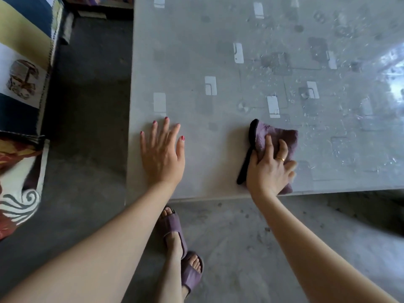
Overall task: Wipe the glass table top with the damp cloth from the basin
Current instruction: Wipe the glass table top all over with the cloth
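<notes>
On the glass counter [196,62], near its front edge, the right hand [270,169] presses down on a purple cloth [282,136], fingers curled into its folds, while the left hand [162,149] lies flat with fingers spread, well apart to the left. The cloth is plush and bunched, black-edged on its left, its long axis running near to far. The glass on the far right looks streaked and speckled.

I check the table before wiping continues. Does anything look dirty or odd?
Yes: the glass table top is covered in smears and scratchy marks on its far right part, beyond the cloth.
</notes>
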